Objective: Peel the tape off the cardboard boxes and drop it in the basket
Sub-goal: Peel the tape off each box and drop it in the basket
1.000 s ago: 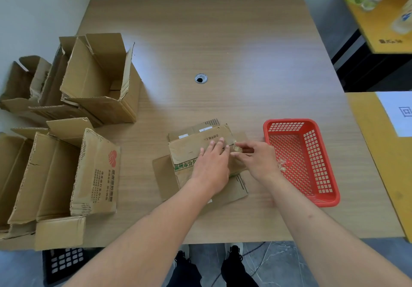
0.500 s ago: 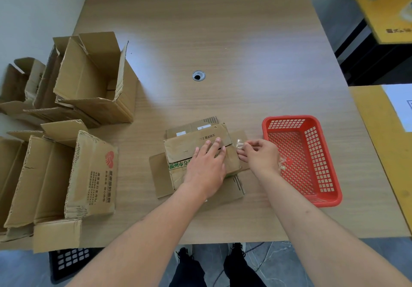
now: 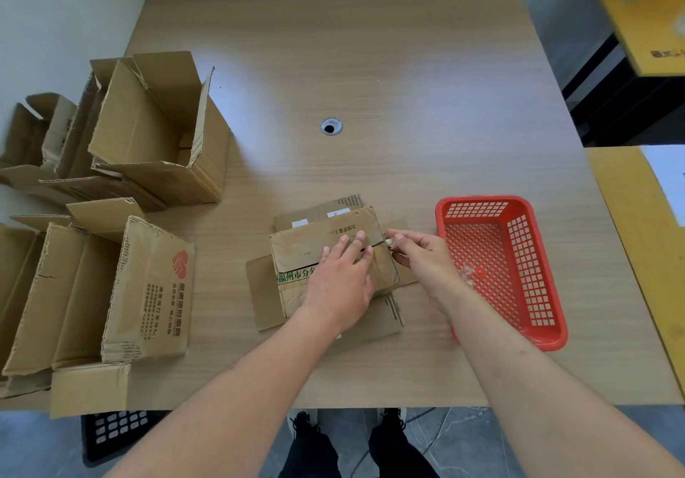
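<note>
A wad of clear tape [image 3: 389,242] lifts from the right end of a flattened cardboard box [image 3: 315,244] near the tabletop's front edge — pinched in the right hand [image 3: 426,260], while the left hand [image 3: 343,277] presses flat, fingers straight, on the flaps. The red basket [image 3: 556,336] waits just right of that hand — the nearer one.

A wooden table [image 3: 370,69] with a cable grommet [image 3: 331,126] at centre carries a flattened cardboard box [image 3: 318,247] at six o'clock, a red basket [image 3: 519,225] at four, and opened cartons [image 3: 155,136] from eight to ten.
</note>
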A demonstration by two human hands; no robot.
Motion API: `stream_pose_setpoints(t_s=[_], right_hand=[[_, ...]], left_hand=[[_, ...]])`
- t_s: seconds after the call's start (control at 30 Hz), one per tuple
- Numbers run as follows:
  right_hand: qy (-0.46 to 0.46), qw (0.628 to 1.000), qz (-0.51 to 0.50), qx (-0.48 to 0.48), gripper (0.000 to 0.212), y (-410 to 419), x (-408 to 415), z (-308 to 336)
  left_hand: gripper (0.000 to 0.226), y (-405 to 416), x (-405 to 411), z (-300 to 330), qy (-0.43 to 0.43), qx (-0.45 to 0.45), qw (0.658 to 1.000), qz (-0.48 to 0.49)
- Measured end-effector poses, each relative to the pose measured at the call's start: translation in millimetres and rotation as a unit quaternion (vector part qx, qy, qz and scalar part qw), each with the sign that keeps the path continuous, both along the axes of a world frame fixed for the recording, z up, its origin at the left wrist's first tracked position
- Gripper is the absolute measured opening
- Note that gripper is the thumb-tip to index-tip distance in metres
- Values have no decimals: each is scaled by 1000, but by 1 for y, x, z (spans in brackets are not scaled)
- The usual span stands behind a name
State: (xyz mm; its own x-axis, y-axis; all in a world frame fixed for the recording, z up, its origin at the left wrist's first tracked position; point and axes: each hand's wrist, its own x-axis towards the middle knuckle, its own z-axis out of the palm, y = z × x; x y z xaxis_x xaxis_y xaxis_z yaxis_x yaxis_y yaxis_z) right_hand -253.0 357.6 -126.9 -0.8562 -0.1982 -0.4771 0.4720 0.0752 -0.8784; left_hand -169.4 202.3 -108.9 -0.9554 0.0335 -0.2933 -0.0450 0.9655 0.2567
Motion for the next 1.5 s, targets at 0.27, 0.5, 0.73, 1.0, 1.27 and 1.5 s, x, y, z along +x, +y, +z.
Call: stream_pose_setpoints(t_s=[0.27, 0.5, 0.73, 1.0, 1.27, 1.5], right_hand=[[172, 959, -5, 224, 19, 1, 2, 1], [173, 947, -89, 254, 28, 5, 4, 13], [197, 910, -109, 348, 19, 43, 6, 21], [124, 896, -116, 410, 11, 86, 19, -2], [182, 896, -86, 396, 3, 84, 28, -11], [309, 881, 42, 355, 17, 53, 28, 4]], left_hand=[[54, -1, 0, 0, 1, 9, 1000, 1], [56, 3, -4, 3, 2, 15, 1000, -16], [59, 23, -10, 6, 26, 8, 999, -30], [61, 51, -6, 1, 49, -1, 999, -18], [60, 56, -4, -1, 64, 10, 998, -2], [61, 36, -1, 6, 78, 89, 993, 7]])
